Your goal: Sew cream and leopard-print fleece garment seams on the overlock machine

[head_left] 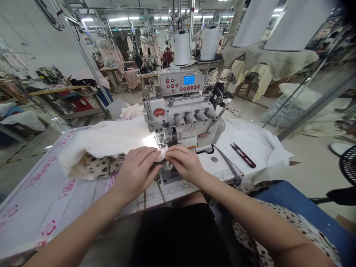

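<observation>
An overlock sewing machine (183, 115) stands in front of me, its lamp lighting the needle area. White plush fabric (111, 137) with a black-spotted side showing underneath lies to the left of the machine and runs up to the presser foot (162, 141). My left hand (136, 168) is closed on the fabric's edge just in front of the foot, fingers pointing right. Beside it my right hand (183, 161) pinches the same edge between thumb and fingertips. The two hands nearly touch, and the fabric between them is partly hidden by the fingers.
Dark red thread snips (243, 155) lie on white cloth right of the machine. Large thread cones (182, 48) stand behind it. Spotted fabric (292, 218) rests over a blue surface (289, 200) at lower right. A black fan (347, 167) is at the right edge.
</observation>
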The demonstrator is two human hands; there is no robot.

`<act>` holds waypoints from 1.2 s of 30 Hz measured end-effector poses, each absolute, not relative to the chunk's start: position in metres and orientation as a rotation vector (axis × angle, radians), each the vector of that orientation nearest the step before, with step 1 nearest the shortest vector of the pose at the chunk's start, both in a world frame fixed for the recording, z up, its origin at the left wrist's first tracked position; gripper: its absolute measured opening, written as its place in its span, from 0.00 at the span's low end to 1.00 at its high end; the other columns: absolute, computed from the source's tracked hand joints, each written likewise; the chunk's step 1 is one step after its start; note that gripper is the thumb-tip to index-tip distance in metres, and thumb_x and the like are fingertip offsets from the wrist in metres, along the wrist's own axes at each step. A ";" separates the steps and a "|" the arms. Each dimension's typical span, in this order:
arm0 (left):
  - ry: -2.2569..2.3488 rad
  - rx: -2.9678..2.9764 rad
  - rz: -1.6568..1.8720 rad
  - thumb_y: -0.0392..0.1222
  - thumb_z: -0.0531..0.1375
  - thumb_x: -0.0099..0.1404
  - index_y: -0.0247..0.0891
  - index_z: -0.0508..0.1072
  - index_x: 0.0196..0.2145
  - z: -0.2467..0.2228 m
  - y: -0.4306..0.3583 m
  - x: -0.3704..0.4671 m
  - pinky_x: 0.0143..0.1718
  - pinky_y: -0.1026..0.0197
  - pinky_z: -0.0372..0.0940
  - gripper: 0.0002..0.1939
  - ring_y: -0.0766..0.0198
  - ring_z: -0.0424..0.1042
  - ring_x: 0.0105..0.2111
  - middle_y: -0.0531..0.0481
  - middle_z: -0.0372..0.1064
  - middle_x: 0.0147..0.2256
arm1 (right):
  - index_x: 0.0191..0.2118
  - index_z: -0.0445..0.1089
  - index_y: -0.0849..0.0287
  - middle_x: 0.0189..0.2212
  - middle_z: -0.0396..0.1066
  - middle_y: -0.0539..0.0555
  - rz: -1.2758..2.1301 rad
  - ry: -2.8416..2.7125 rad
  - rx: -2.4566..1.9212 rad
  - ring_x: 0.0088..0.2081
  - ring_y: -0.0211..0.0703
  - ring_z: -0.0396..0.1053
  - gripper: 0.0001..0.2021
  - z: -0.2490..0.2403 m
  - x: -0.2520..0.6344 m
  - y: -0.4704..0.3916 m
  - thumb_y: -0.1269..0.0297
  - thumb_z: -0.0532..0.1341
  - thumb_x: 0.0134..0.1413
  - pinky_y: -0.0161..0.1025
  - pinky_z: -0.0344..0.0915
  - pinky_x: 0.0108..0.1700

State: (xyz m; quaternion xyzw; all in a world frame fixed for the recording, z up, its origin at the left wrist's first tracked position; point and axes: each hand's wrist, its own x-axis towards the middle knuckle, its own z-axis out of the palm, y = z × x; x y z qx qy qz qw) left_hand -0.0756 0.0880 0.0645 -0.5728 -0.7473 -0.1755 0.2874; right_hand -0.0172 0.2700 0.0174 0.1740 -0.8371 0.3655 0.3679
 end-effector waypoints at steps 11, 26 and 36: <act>-2.106 -1.675 -0.386 0.35 0.49 0.66 0.34 0.70 0.42 0.062 0.092 -0.113 0.40 0.58 0.64 0.11 0.61 0.64 0.39 0.45 0.69 0.39 | 0.40 0.68 0.57 0.41 0.71 0.51 0.532 -2.454 0.344 0.38 0.37 0.69 0.11 0.028 -0.021 0.271 0.74 0.51 0.58 0.30 0.63 0.34; -2.528 -1.048 -0.823 0.37 0.55 0.53 0.34 0.72 0.32 0.072 0.137 -0.209 0.42 0.54 0.59 0.09 0.52 0.65 0.39 0.41 0.67 0.34 | 0.33 0.68 0.63 0.29 0.68 0.56 0.567 -2.669 0.013 0.32 0.45 0.68 0.09 -0.051 0.007 0.277 0.73 0.51 0.57 0.40 0.67 0.34; -2.077 -0.293 -1.810 0.51 0.55 0.56 0.35 0.67 0.38 0.083 -0.028 -0.151 0.35 0.63 0.66 0.17 0.64 0.68 0.33 0.49 0.69 0.34 | 0.33 0.69 0.62 0.30 0.69 0.56 0.582 -2.680 0.039 0.33 0.46 0.69 0.13 -0.054 0.009 0.278 0.71 0.48 0.59 0.41 0.66 0.36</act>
